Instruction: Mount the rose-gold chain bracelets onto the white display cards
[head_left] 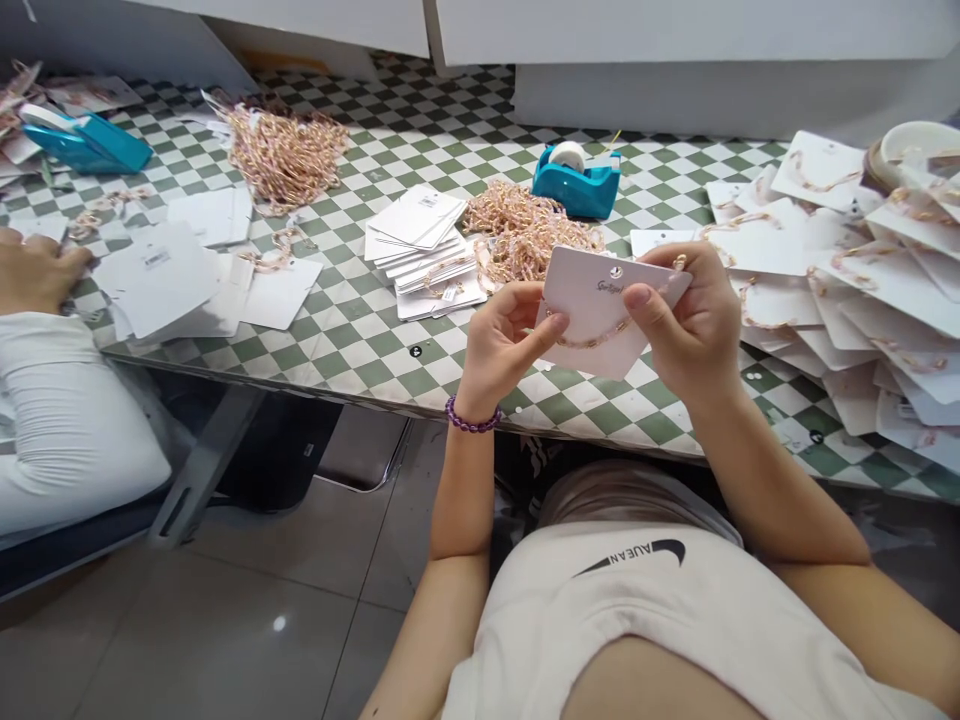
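Note:
Both of my hands hold up a white jewellery display card (592,295) with a small round hole near its top edge. A gold-and-pink link chain (592,338) runs across the card's lower part. My left hand (502,345), with a purple bead bracelet (472,417) on its wrist, pinches the card's left side. My right hand (686,320) grips the right side, thumb on the card's face. Just beyond my hands lie a stack of blank cards (416,235) and a heap of loose chain (525,232).
The table has a green-and-white checkered cover (360,340). Finished cards with chains (862,270) pile up on the right. A teal tape dispenser (577,175), more chain (285,155), and card stacks (161,280) lie beyond. A co-worker's hand (37,270) and white sleeve (60,420) are at left.

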